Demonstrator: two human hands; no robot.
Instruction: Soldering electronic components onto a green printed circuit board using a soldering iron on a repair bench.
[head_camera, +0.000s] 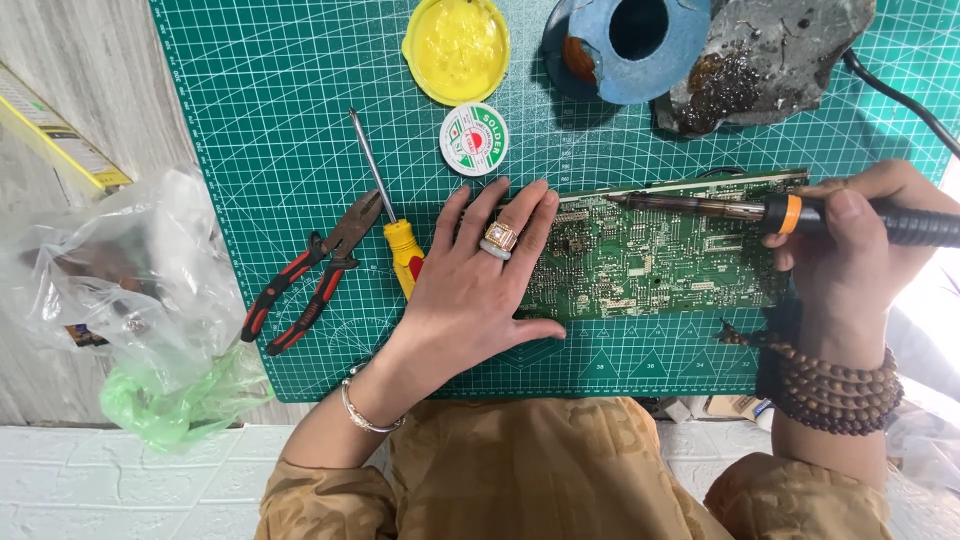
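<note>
Loads of bits lying around on the green cutting mat (280, 90), so I'll use that as the reference. Near its left side sit red-handled pliers (305, 275), and just right of them a screwdriver (385, 200) with a yellow handle. Along the mat's top edge there's an open yellow tin of flux (456, 45), a small round solder spool (473, 139) below it, then a blue ring-shaped stand (632, 45) and a grubby sponge tray (765, 60) further right. Off the mat's left edge: crumpled clear plastic bags (120, 270), a green bag (175, 395) and a yellow box (60, 135).
</note>
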